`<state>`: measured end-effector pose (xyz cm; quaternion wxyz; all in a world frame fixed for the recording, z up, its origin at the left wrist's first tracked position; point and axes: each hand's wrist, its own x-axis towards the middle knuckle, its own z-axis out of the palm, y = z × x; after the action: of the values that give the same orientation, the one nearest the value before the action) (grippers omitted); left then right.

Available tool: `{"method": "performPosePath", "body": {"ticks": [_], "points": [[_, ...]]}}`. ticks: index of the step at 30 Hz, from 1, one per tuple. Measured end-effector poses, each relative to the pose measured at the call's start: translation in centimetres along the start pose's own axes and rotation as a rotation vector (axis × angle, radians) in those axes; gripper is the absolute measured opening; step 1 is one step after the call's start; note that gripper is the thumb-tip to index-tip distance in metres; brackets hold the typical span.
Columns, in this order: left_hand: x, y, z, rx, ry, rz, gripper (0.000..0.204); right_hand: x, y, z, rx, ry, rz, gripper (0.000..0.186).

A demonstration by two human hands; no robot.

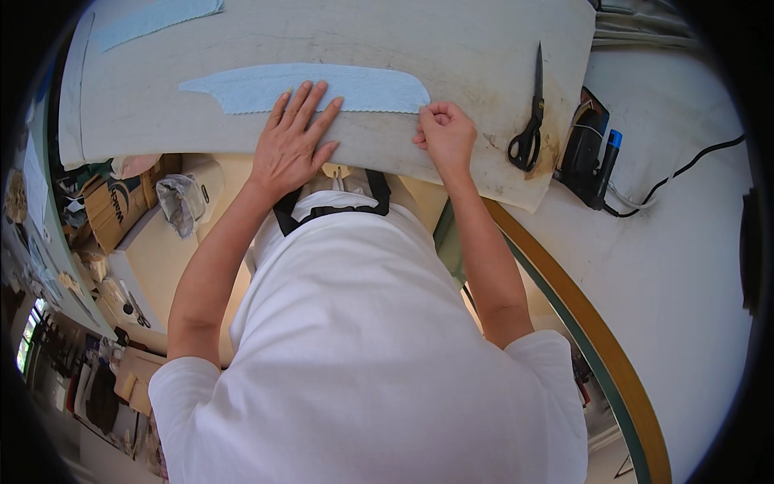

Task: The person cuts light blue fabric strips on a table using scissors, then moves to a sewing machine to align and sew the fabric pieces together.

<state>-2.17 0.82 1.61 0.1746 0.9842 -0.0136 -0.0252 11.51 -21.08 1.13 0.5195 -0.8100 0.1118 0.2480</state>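
A long light-blue fabric piece [371, 87] with zigzag-cut edges lies flat on the cloth-covered board [451, 40]. My left hand [297, 137] rests on its near edge, palm down, with the fingers spread. At the piece's right end, my right hand [446, 133] is closed, thumb and forefinger pinching the near right corner of the fabric. The other fingers of that hand are curled in. To the right lies a pair of black scissors [529, 133], blades pointing away from me, apart from both hands.
A second light-blue fabric piece [161, 20] lies at the far left. Right of the board, an iron [582, 145] with a blue-tipped part and a black cord [693, 165] stands on a white table [669, 266]. A cardboard box [117, 206] and a plastic bag [179, 202] sit lower left.
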Motion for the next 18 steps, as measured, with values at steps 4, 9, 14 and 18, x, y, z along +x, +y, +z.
{"method": "performPosePath", "body": {"ticks": [4, 9, 14, 18], "points": [[0.0, 0.1, 0.0, 0.001, 0.006, -0.004, 0.062, 0.2, 0.3, 0.1, -0.057, 0.002, -0.032, 0.01], [-0.2, -0.3, 0.4, -0.049, 0.01, -0.004, 0.063, 0.7, 1.9, 0.4, -0.263, 0.07, -0.13, 0.008], [-0.5, -0.6, 0.6, -0.072, 0.062, 0.014, 0.064, -0.2, 0.7, 0.3, -0.194, 0.047, -0.097, 0.012], [-0.8, -0.4, 0.5, -0.076, 0.084, -0.019, 0.064, -0.5, -0.2, 0.3, -0.177, 0.028, -0.081, 0.011]]}}
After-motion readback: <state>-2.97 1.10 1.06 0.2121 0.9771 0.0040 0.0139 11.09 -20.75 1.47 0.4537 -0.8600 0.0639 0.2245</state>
